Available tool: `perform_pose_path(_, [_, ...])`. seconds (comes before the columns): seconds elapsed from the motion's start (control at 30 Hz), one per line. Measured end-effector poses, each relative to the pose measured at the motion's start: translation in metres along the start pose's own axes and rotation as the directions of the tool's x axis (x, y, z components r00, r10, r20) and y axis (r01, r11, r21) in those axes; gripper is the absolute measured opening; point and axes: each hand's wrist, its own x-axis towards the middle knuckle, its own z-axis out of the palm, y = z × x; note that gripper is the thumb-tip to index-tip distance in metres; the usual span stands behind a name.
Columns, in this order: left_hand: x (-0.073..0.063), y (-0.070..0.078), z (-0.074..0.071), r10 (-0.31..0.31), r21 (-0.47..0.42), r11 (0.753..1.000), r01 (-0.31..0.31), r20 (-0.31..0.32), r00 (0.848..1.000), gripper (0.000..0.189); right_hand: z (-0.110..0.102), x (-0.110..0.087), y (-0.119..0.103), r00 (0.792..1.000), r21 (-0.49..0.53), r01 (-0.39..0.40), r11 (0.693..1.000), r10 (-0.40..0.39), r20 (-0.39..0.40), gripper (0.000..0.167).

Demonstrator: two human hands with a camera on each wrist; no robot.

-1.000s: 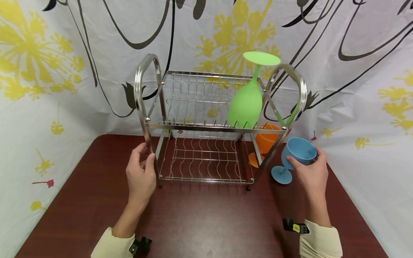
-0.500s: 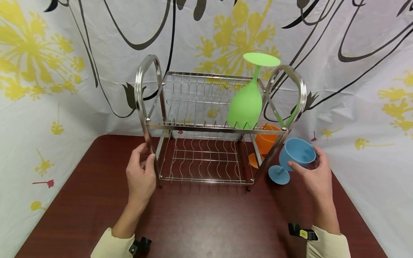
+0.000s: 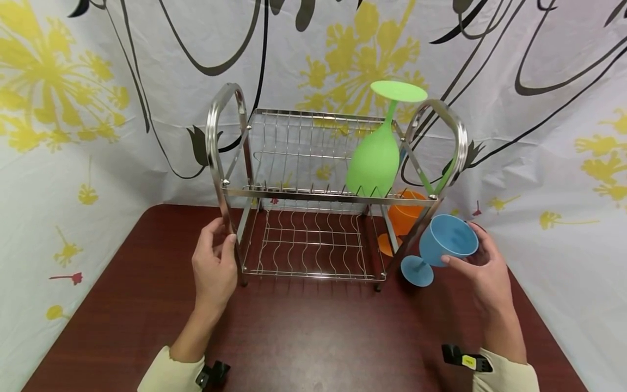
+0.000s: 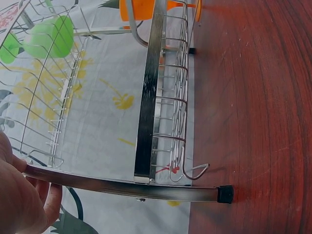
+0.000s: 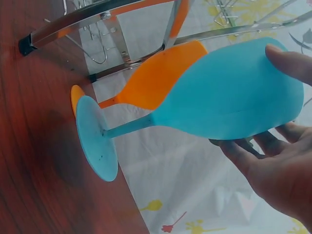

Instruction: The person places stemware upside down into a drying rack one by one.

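My right hand (image 3: 491, 272) grips the bowl of a blue wine glass (image 3: 443, 245), thumb on the near side and fingers behind it. The glass is tilted, its foot to the lower left; in the right wrist view the foot (image 5: 97, 139) looks just off the tabletop. My left hand (image 3: 215, 267) holds the left front post of a two-tier metal dish rack (image 3: 313, 195) between thumb and fingers. Upside down on the rack's upper tier, at the right, stands a green wine glass (image 3: 374, 160). An orange wine glass (image 3: 405, 216) stands upright behind the rack's right post, partly hidden.
The dark red wooden table (image 3: 313, 332) stretches in front of the rack. A white patterned sheet (image 3: 147, 98) hangs behind and at both sides. The rack's right handle (image 3: 458, 136) rises close to the blue glass.
The blue wine glass has shifted a little left and toward me, and its foot has moved left. My right forearm has swung right. My left hand and the rack stay put.
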Motion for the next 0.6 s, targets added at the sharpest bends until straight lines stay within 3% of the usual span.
perform_pose_path(0.2, [0.000,0.000,0.000,-0.013,0.005,1.000,0.013,0.005,1.000,0.032,-0.004,-0.001,0.000,0.993,0.193,0.069,0.979,-0.085,0.077,0.077])
perform_pose_path(0.4, [0.000,0.000,0.001,-0.015,0.000,1.000,0.015,0.005,1.000,0.034,-0.008,-0.001,0.002,0.966,0.349,0.110,0.931,-0.183,0.184,0.077])
perform_pose_path(0.5, [0.000,-0.002,0.001,-0.010,0.003,1.000,0.010,0.001,1.000,0.035,-0.010,-0.001,0.001,0.960,0.383,0.086,0.920,-0.179,0.215,0.078])
perform_pose_path(0.6, [0.000,-0.003,0.002,-0.005,0.006,1.000,0.005,-0.002,1.000,0.035,-0.011,-0.001,0.000,0.964,0.368,0.039,0.929,-0.133,0.232,0.081])
